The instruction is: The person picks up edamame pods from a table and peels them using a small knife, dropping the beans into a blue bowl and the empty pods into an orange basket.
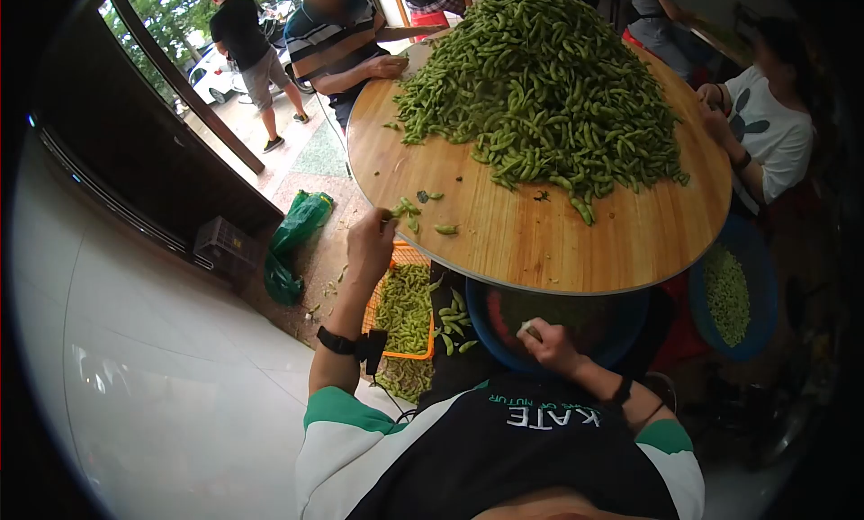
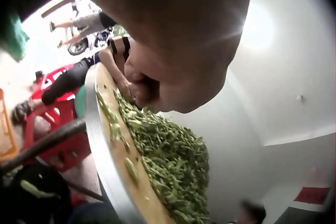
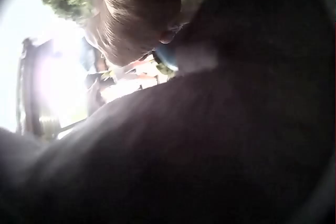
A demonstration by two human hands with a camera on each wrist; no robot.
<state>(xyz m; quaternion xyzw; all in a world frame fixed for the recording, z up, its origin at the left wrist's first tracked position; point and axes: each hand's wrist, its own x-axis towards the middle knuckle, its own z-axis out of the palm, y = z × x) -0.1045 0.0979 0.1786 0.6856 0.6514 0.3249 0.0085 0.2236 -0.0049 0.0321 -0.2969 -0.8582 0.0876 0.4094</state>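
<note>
At the left edge of the round wooden table, my left hand has its fingers curled in a pinch at a green soybean pod. A few loose pods lie just beyond it. In the left wrist view the left hand hides most of what its fingertips hold. My right hand is over the blue basin below the table's near edge, fingers curled, with a small pale thing at their tips. The right wrist view is dark, showing part of the right hand.
A tall heap of soybean pods covers the table's far side. An orange basket of pods stands at lower left, near a green bag. Another blue basin holds shelled beans at right. Other people sit around the table.
</note>
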